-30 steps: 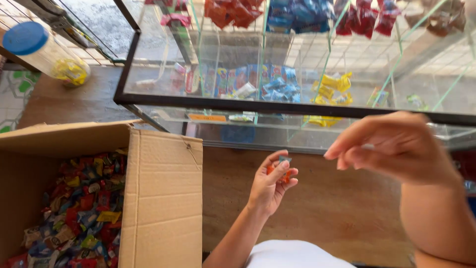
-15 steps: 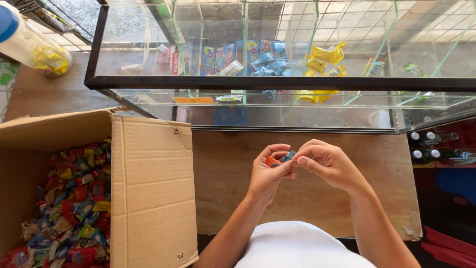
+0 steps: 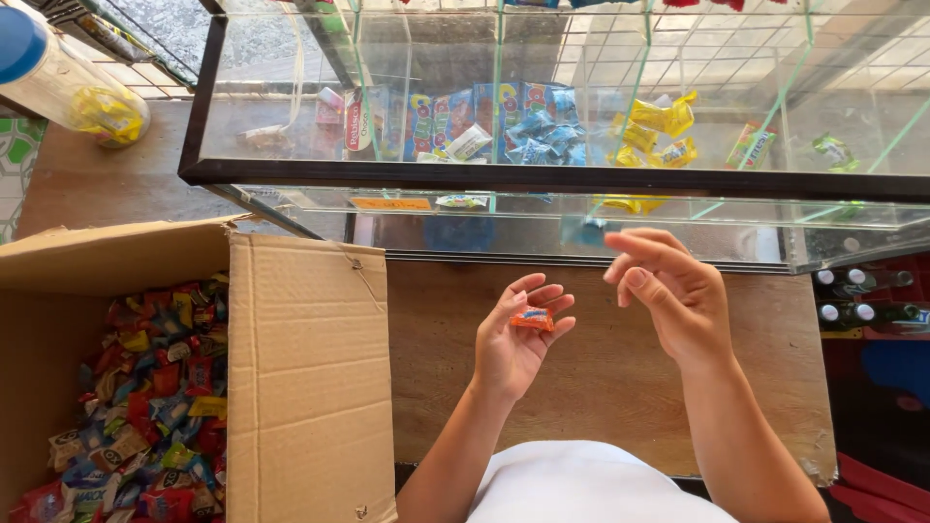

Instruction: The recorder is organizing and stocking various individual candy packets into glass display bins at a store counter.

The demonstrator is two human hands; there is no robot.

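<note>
A small orange sweet packet (image 3: 532,319) with a blue patch lies on the open palm of the left hand (image 3: 516,341). Left of that hand, an open brown cardboard box (image 3: 308,378) holds a heap of red, yellow, blue and green wrapped sweets (image 3: 145,397). Beyond the hand, inside the glass case (image 3: 504,176), stand blue packets (image 3: 538,131), yellow packets (image 3: 659,126) to their right, and an orange label strip (image 3: 390,204) on the lower shelf.

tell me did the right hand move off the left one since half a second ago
Yes. The right hand was touching the left hand at the orange candy; it has lifted up and rightward, nearer the glass case.
</note>
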